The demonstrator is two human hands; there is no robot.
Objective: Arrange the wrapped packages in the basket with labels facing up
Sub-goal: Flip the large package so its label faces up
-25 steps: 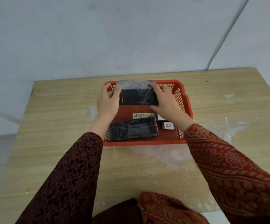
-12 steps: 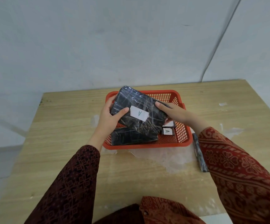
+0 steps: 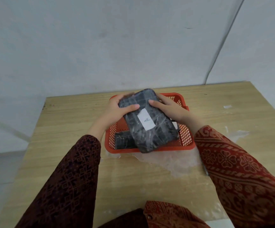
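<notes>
A black package wrapped in clear film (image 3: 147, 122) is held above the red mesh basket (image 3: 185, 135), long axis pointing away from me, its white label marked "A" facing up. My left hand (image 3: 117, 109) grips its far left corner, thumb on top. My right hand (image 3: 168, 107) grips its far right edge, thumb on top. A second black wrapped package (image 3: 124, 142) lies in the basket's near left part, mostly hidden under the held one; no label shows on it.
The basket stands on a wooden table (image 3: 67, 122) against a grey wall. Crumpled clear film (image 3: 171, 162) lies on the table in front of the basket. A dark object (image 3: 205, 170) peeks out beside my right sleeve.
I lifted the package from the basket's back, turned its label side up, and rotated it from lying across the basket to pointing away from me. My view rose.
</notes>
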